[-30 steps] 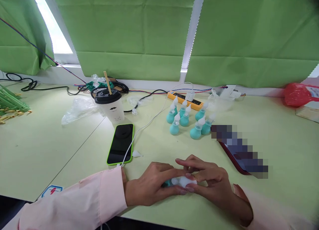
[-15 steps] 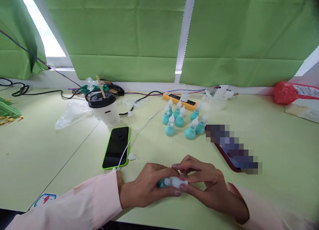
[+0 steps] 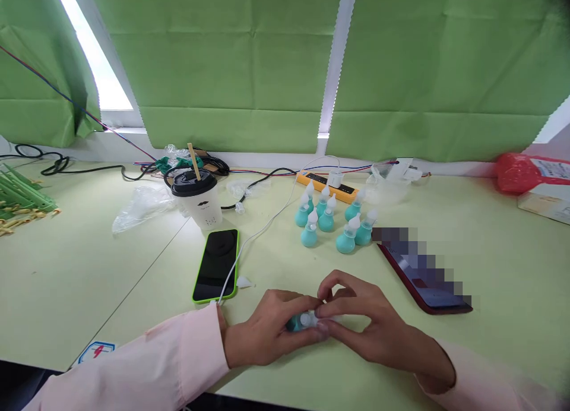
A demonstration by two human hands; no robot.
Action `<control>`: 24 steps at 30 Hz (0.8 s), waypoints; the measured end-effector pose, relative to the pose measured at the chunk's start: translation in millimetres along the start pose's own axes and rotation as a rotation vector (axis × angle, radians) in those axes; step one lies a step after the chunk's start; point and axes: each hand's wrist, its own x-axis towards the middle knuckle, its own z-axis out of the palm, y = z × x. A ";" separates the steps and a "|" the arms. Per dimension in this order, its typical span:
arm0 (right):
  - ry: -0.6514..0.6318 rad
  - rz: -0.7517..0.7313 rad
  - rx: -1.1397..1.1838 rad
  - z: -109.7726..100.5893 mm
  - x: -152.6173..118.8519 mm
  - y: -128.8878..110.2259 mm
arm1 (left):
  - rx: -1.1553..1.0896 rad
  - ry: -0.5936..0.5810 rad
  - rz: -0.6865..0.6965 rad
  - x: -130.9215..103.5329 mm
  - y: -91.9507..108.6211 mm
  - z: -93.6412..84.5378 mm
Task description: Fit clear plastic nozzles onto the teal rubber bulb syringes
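My left hand [image 3: 262, 331] lies low over the table, its fingers wrapped around a teal bulb syringe [image 3: 294, 323] turned on its side. A whitish translucent neck piece [image 3: 309, 320] sticks out of the bulb to the right. Thumb and forefinger of my right hand [image 3: 374, 316] pinch the pale nozzle end, which they mostly cover. Beyond my hands stands a group of several teal bulb syringes [image 3: 346, 242] with white pointed tips. One loose white cone-shaped tip [image 3: 244, 282] lies left of them, beside a phone.
A black phone in a green case [image 3: 217, 265] with a white cable lies on the left. Behind it stands a lidded paper cup [image 3: 202, 206]. A dark-red-edged phone [image 3: 423, 280] is on the right. An orange power strip [image 3: 342, 190] and clear plastic bags [image 3: 142, 209] lie farther back.
My right fingers have shifted along the syringe toward my left hand and now cover more of its white end. The whole view has shifted slightly.
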 end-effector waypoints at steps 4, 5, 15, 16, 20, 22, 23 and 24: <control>0.077 0.028 0.002 14.8 -5.6 9.5 | -0.031 0.114 -0.050 -1.5 1.0 6.6; 0.086 0.034 0.025 18.0 -7.6 12.3 | -0.037 0.151 -0.066 -2.4 1.9 7.8; 0.275 0.309 0.133 8.1 -12.0 22.1 | 0.049 0.139 0.077 -2.6 7.5 -2.0; 0.345 0.288 0.096 4.0 -11.8 24.4 | 0.083 0.148 0.110 -0.3 7.0 -6.9; 0.424 0.121 -0.126 -4.8 -10.7 31.9 | 0.413 0.042 0.112 9.6 1.5 -41.4; 0.366 0.070 -0.212 -4.6 -9.4 32.1 | 0.565 -0.067 0.031 10.8 -3.5 -61.6; 0.339 0.061 -0.232 -4.0 -8.8 31.4 | 0.620 -0.131 0.010 9.9 -6.7 -69.8; 0.314 0.059 -0.234 -3.4 -8.2 30.5 | 0.654 -0.188 -0.004 8.1 -10.2 -75.7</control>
